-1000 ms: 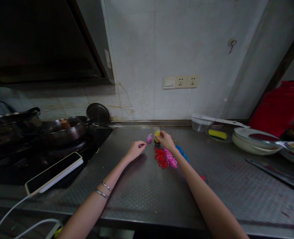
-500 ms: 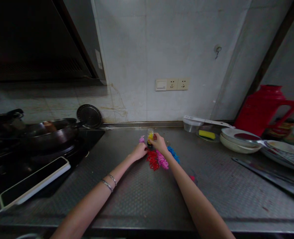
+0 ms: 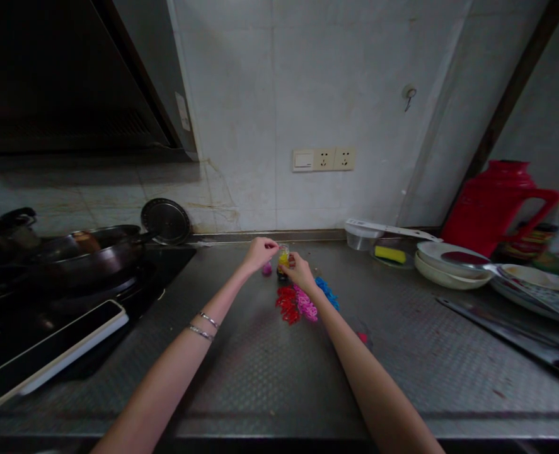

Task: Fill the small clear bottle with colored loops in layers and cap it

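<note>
Small clear jar, part-filled w/ yellow & dark bits, is upright on grey metal bench, fingers of R hand clamped on it, L hand's tog. nr its mouth (load unclear), w/ loose red pile, bright-pink pile & blue pile left outside.

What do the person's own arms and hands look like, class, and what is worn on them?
Both forearms are bare, with no sleeve in view. The left forearm wears two slim, silver-coloured bangles, set close together above the wrist. The right forearm shows no jewellery. Neither the left hand nor the right hand wears a glove.
</note>
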The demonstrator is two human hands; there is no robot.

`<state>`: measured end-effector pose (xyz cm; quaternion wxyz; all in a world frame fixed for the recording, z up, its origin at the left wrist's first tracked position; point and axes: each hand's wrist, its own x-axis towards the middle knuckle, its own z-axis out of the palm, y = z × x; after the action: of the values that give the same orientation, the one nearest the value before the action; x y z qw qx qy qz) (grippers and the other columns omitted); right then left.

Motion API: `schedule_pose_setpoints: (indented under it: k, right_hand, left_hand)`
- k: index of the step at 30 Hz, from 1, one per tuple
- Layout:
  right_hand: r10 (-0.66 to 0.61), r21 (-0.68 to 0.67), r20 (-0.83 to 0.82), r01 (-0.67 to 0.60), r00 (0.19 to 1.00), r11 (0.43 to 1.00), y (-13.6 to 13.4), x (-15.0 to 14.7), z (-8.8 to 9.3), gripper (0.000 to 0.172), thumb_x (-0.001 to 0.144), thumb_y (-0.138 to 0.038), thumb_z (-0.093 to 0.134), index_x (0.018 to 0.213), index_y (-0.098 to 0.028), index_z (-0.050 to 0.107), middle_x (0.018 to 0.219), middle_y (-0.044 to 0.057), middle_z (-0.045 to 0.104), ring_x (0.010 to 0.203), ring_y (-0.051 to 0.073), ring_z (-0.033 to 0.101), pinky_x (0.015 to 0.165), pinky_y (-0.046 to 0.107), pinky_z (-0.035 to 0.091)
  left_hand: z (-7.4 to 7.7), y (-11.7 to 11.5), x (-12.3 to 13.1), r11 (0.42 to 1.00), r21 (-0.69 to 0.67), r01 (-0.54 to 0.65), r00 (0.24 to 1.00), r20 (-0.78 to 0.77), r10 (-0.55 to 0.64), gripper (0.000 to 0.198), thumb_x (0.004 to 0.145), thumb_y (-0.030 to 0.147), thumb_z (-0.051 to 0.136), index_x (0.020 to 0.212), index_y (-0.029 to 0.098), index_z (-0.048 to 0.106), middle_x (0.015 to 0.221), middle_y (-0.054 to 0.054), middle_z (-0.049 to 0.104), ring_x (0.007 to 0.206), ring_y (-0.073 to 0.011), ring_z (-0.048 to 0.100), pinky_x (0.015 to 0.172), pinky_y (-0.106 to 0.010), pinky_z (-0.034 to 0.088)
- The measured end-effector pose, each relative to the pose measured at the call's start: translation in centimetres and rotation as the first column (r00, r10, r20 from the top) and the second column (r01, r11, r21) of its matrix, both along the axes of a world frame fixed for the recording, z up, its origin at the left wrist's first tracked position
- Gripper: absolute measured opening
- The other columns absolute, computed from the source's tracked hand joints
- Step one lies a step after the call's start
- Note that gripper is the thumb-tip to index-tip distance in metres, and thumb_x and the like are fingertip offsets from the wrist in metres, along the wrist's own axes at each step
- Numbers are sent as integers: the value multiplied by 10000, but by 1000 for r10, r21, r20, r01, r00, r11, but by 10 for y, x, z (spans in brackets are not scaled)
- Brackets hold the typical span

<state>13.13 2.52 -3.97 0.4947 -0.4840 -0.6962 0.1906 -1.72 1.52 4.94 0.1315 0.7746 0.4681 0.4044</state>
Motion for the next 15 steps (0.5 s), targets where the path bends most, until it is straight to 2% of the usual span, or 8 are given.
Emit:
schedule_pose_setpoints:
  k: [3, 8, 12, 15]
  right_hand:
    - [10, 0, 5, -10, 1000, 1000, -1, 0, 0, 371, 690, -286, 616, 1019, -161, 499, 961, 81, 631, 824, 166, 602, 749, 297, 478]
    - [23, 14, 7, -23, 1000, 1000, 0, 0, 0, 357, 700, -280, 601, 1018, -156, 498, 962, 82, 629, 807, 157, 604, 743, 289, 480]
    - [20, 18, 3, -20, 1000, 1000, 1, 0, 0, 349, 695, -274, 604, 1009, -159, 506, 956, 79, 631, 803, 157, 607, 734, 292, 486]
    - [53, 26, -30, -52, 998, 998, 1, 1, -1, 335, 694, -232, 598, 1009, -159, 508, 950, 77, 637, 801, 152, 613, 735, 287, 489]
  left_hand:
    - [18, 6, 8, 997, 80, -4, 992, -129, 15, 214, 695, 160, 518, 767, 104, 712, 745, -77, 686, 686, -169, 586, 666, -253, 434]
    - [21, 17, 15, 994, 106, 38, 948, -319, -3, 225, 674, 111, 507, 748, 100, 719, 714, -81, 675, 675, -183, 580, 694, -274, 428]
    - [22, 16, 12, 992, 120, 48, 957, -291, -11, 226, 677, 117, 534, 823, 107, 706, 781, -72, 666, 727, -174, 575, 720, -267, 433]
    - [18, 3, 8, 986, 163, 35, 977, -213, 1, 202, 712, 152, 543, 848, 116, 688, 813, -64, 645, 746, -149, 561, 718, -250, 432]
